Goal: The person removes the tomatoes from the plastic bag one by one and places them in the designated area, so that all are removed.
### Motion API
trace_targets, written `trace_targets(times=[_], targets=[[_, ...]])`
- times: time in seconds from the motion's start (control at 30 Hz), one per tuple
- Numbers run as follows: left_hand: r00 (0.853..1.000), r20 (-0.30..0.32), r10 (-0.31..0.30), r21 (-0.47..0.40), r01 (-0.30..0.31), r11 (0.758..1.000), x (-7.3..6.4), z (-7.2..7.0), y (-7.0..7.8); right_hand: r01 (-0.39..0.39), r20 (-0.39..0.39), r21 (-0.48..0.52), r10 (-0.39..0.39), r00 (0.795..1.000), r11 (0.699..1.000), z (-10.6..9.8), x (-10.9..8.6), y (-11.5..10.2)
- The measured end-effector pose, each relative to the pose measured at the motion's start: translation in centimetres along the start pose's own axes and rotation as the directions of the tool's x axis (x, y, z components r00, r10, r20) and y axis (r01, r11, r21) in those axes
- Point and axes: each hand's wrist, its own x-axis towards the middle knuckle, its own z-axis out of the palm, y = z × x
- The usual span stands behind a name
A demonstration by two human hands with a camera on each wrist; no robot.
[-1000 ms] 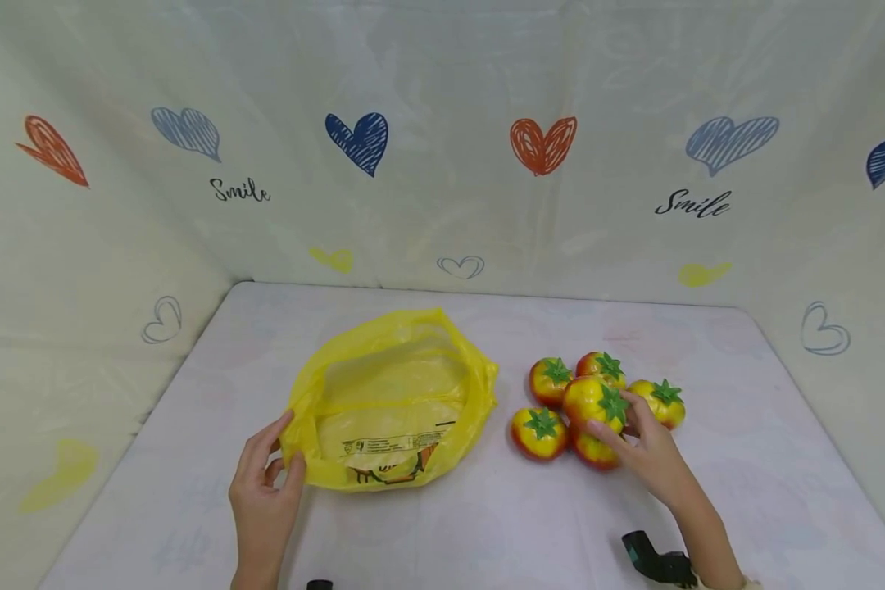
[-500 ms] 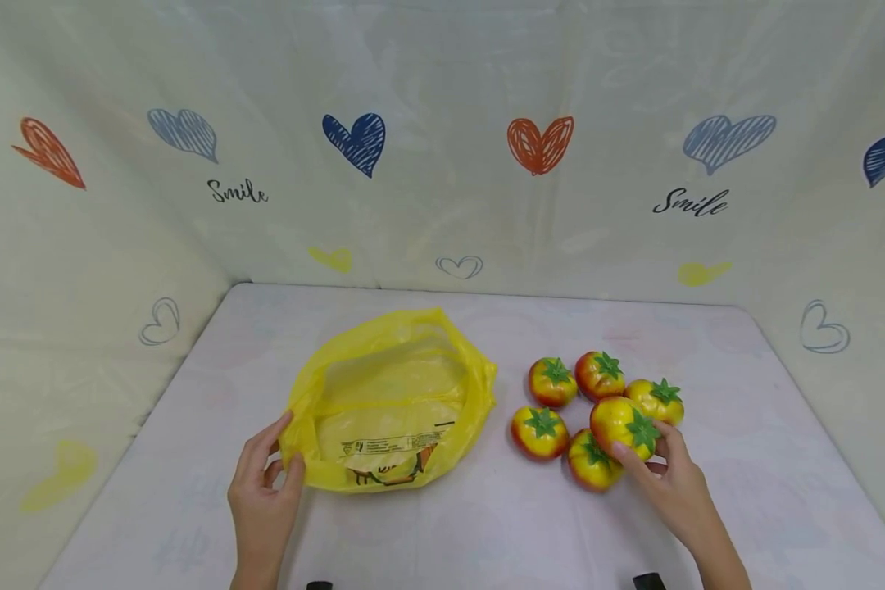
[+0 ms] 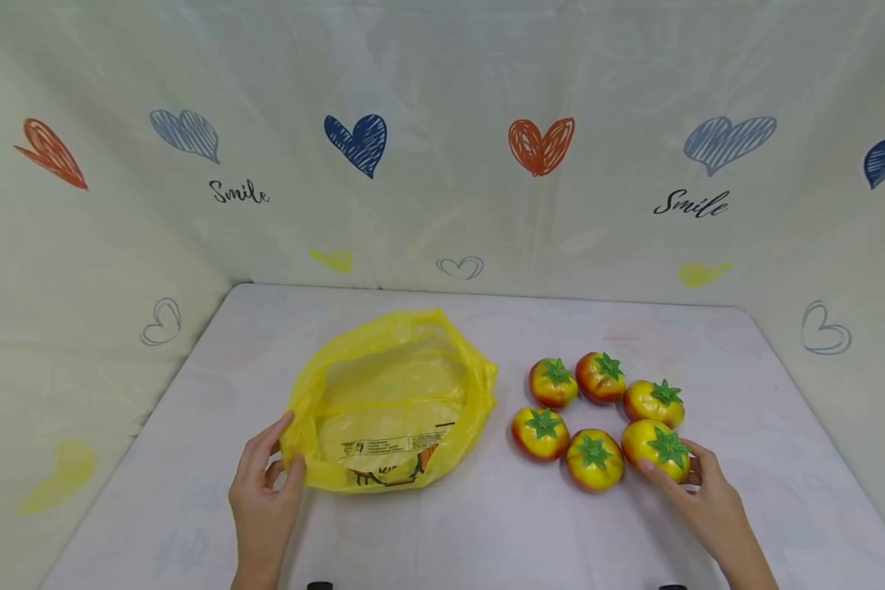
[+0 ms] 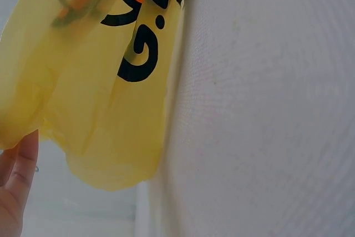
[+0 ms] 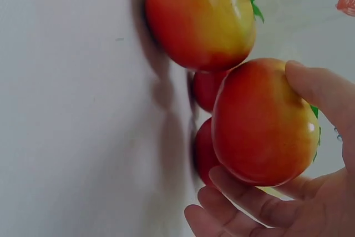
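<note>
In the head view a yellow plastic bag [image 3: 394, 381] lies with its wide mouth facing up and printed text inside. My left hand [image 3: 261, 483] holds the bag's left rim, thumb at the front and fingers behind. The left wrist view shows a finger [image 4: 25, 159] at the bag's edge, the rest of that grip hidden. At the right my right hand [image 3: 708, 492] grips a shiny red-and-yellow tomato [image 5: 266, 126] with a green star-shaped top, thumb on one side and fingers on the other. In the right wrist view it hangs close over the tabletop.
Several similar tomatoes form a loose ring: one [image 3: 593, 460] just left of the held one, another [image 3: 655, 403] behind it, others [image 3: 541, 434] nearer the bag. The white table [image 3: 428, 541] ends at a heart-printed curtain [image 3: 457, 147].
My right hand has carried its tomato from above the pile to the right and towards me, lowering it beside the others. One uncovered tomato has shifted slightly. The left hand and bag stay put.
</note>
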Motion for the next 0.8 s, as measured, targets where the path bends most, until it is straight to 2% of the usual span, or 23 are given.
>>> trace_targets(times=[0.3,0.8], targets=[[1.000,-0.005,0.005,-0.011,-0.005,1.000,0.0,0.0,0.3,-0.018,0.033,-0.044,0.019,0.999,0.999,0.2,0.6,1.4],[1.000,0.001,0.002,0.004,-0.002,1.000,0.0,0.0,0.2,0.047,0.030,-0.011,-0.047,0.998,0.999,0.5,1.0,1.5]])
